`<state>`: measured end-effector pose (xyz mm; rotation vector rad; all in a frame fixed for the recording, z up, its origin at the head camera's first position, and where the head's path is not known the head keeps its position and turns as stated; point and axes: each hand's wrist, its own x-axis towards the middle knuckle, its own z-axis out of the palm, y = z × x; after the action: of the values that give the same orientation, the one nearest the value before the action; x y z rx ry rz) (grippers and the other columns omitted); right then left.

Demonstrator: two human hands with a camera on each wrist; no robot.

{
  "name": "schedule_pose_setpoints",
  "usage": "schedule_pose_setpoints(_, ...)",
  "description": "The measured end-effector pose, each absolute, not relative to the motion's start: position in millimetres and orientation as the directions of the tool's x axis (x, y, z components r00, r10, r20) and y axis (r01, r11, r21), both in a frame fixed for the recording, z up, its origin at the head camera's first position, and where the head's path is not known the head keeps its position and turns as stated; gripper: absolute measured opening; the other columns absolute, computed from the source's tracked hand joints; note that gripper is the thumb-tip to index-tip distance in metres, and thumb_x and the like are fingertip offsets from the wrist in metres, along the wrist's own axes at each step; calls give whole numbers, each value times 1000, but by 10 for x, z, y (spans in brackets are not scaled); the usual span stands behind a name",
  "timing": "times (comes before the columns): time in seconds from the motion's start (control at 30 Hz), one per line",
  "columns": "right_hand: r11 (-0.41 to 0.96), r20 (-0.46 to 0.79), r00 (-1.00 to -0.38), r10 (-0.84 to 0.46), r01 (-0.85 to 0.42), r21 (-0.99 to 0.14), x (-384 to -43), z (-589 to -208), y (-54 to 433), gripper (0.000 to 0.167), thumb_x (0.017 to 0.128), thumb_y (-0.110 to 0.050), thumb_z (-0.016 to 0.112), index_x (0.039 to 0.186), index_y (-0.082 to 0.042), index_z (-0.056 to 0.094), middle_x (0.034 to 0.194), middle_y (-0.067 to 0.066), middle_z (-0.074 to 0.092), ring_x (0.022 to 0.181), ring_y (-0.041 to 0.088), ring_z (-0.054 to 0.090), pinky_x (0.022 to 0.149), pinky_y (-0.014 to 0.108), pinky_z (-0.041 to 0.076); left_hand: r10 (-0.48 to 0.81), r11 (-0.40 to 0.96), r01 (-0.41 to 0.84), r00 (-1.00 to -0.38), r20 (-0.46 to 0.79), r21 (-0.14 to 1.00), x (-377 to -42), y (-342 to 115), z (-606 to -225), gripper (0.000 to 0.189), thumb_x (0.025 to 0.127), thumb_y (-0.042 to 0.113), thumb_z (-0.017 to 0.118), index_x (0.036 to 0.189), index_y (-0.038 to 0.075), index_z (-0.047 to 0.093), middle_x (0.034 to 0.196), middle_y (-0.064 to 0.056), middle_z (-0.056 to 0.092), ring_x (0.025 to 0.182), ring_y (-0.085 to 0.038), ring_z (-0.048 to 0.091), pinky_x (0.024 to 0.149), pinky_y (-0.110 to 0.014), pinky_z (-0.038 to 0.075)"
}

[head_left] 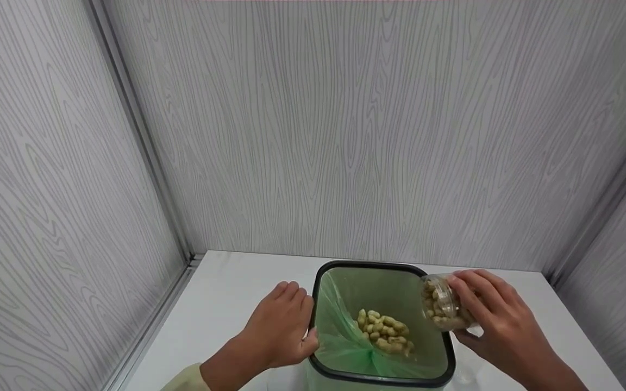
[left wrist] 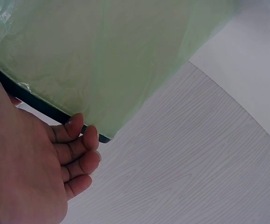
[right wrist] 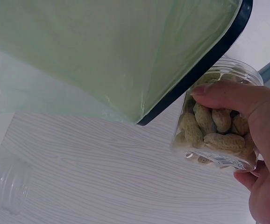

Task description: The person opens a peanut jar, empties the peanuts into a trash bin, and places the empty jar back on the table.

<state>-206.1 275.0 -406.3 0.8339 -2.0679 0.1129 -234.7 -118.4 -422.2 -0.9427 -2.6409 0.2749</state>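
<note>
A trash bin (head_left: 383, 382) with a dark rim and a thin green liner bag (head_left: 340, 334) stands in front of me in the head view. Unshelled peanuts (head_left: 383, 332) lie in a heap inside the liner. My left hand (head_left: 283, 326) grips the bin's left rim, and its fingertips (left wrist: 92, 137) curl against the dark edge (left wrist: 46, 106) in the left wrist view. With the right hand (head_left: 508, 320) I hold a clear plastic jar (right wrist: 214, 126), tilted at the bin's right rim. Peanuts (right wrist: 223, 142) fill much of the jar, and its thumb-side wall shows them plainly.
Beneath the bin is a white table (head_left: 220, 293), with grey wood-grain panels (head_left: 345, 136) behind it and on both sides. Another clear plastic container (right wrist: 6, 182) appears at the lower left of the right wrist view.
</note>
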Motion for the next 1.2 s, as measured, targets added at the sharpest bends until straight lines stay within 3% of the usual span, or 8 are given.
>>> schedule_pose_setpoints(0.13, 763, 760, -378, -528, -603, 231, -2065, -4083, 2752, 109, 39, -13, 100, 140, -4, 62, 132, 18, 64, 122, 38, 54, 109, 36, 32, 638, 767, 581, -735, 229, -273, -2343, -1185, -4230, 39, 99, 42, 44, 108, 7, 59, 102, -6, 58, 106, -24, 50, 108, -40, 40)
schedule_pose_setpoints(0.23, 756, 749, -375, -547, -605, 249, -2064, -4107, 2761, 113, 36, -14, 102, 141, -4, 61, 133, 18, 64, 123, 38, 54, 117, 31, 29, 636, 769, 582, -736, 230, -264, -2338, -1185, -4238, 38, 99, 42, 44, 106, 8, 59, 101, -6, 57, 105, -23, 49, 107, -40, 40)
schedule_pose_setpoints(0.37, 747, 729, -386, -565, -615, 253, -2060, -4125, 2768, 113, 36, -13, 102, 141, -4, 61, 134, 19, 63, 125, 38, 53, 125, 22, 14, 636, 769, 582, -736, 232, -265, -2337, -1184, -4250, 38, 99, 43, 44, 105, 8, 59, 99, -6, 56, 102, -23, 48, 105, -39, 40)
schedule_pose_setpoints(0.73, 743, 728, -381, -571, -617, 259, -2069, -4103, 2765, 115, 35, -10, 102, 142, -6, 61, 134, 17, 64, 125, 37, 54, 123, 24, 17, 640, 765, 575, -731, 237, -290, -2352, -1181, -4254, 42, 100, 44, 44, 110, 7, 60, 103, -7, 59, 106, -24, 51, 107, -40, 40)
schedule_pose_setpoints(0.97, 739, 723, -377, -579, -618, 269, -2056, -4085, 2757, 116, 35, -9, 101, 143, -7, 60, 135, 17, 63, 125, 37, 53, 125, 23, 16, 646, 761, 579, -717, 261, -293, -2342, -1183, -4247, 38, 99, 43, 46, 105, 8, 60, 98, -6, 58, 101, -23, 50, 104, -39, 41)
schedule_pose_setpoints(1.17, 726, 726, -369, -581, -639, 256, -2055, -4052, 2742, 108, 41, -4, 98, 142, -5, 60, 134, 18, 62, 126, 38, 51, 125, 24, 18, 646, 762, 580, -711, 276, -290, -2340, -1178, -4237, 34, 98, 41, 47, 98, 9, 58, 91, -4, 53, 95, -21, 46, 100, -37, 40)
schedule_pose_setpoints(1.2, 723, 727, -361, -584, -640, 262, -2060, -4046, 2742, 96, 53, -7, 96, 142, -5, 61, 134, 19, 62, 125, 38, 52, 124, 25, 18, 645, 763, 580, -712, 276, -286, -2341, -1178, -4236, 33, 98, 41, 47, 97, 10, 57, 91, -4, 53, 94, -21, 45, 100, -37, 39)
